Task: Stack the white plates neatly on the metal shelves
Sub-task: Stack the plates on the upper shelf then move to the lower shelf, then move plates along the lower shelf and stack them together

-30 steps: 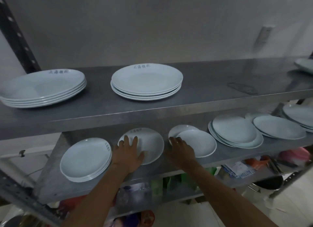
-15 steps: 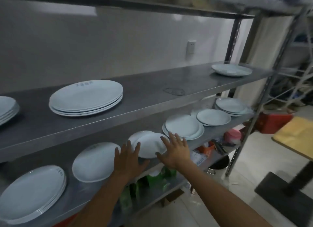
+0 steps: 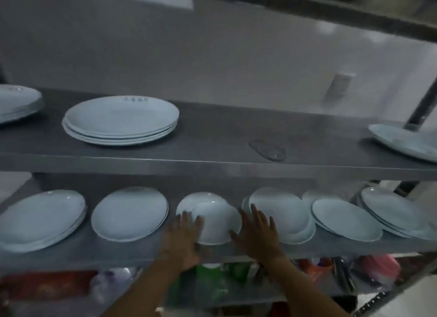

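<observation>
White plates lie in stacks on two metal shelves. On the lower shelf (image 3: 113, 254) a small plate (image 3: 217, 224) lies askew over another plate. My left hand (image 3: 182, 241) sits at its left edge with straight fingers, and my right hand (image 3: 257, 234) at its right edge, fingers spread. Neither hand curls round it. To the left lie a plate (image 3: 128, 213) and a stack (image 3: 41, 219); to the right, further stacks (image 3: 281, 212) (image 3: 345, 219) (image 3: 395, 212). The upper shelf (image 3: 224, 141) bears a stack (image 3: 120, 118).
More plates sit at the upper shelf's far left (image 3: 16, 103) and far right (image 3: 406, 144). Under the lower shelf is a cluttered shelf with green packets (image 3: 210, 286) and a pink container (image 3: 380, 267). A grey wall with a socket (image 3: 338, 86) stands behind.
The view has swung back left and closer to the shelves. Both hands have moved onto the edges of the small askew plate, one on each side.
</observation>
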`<state>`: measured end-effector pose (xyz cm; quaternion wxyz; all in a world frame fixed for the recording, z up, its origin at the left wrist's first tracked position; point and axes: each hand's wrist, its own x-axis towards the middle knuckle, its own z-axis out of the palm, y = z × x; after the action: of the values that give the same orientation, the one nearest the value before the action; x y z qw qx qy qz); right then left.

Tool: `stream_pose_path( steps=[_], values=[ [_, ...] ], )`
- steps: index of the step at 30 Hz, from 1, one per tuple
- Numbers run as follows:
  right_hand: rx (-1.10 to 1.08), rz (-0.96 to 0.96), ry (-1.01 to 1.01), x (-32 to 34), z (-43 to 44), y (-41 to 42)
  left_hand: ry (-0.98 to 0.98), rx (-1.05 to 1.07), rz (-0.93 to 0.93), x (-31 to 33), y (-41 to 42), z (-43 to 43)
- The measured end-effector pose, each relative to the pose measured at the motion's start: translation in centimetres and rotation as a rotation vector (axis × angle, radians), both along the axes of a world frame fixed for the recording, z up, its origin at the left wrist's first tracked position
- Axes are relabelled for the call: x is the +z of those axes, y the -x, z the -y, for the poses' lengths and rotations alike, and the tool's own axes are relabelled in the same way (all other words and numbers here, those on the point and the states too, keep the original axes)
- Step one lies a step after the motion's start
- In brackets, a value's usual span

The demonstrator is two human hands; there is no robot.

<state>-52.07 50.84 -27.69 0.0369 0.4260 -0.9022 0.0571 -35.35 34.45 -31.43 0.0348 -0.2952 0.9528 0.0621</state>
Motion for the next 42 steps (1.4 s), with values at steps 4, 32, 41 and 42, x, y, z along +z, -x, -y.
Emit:
stream_pose_path(
  steps=[4, 32, 41, 42],
  values=[
    [0.079, 0.158, 0.034, -3.8, 2.0, 1.9, 0.039, 0.093, 0.011, -1.2, -0.4, -0.7],
    [-0.074, 0.716, 0.289, -6.8, 8.7, 3.8, -0.121, 0.263, -0.2, -4.4, 4.4, 4.6],
    [0.019, 0.596, 0.233, -5.5, 7.7, 2.5, -0.312, 0.362, -0.391, -4.0, 3.3, 2.7],
    [0.032, 0.586, 0.225, -5.0, 7.5, 2.2, -0.305, 0.36, -0.408, -3.6, 3.0, 2.5]
  ],
)
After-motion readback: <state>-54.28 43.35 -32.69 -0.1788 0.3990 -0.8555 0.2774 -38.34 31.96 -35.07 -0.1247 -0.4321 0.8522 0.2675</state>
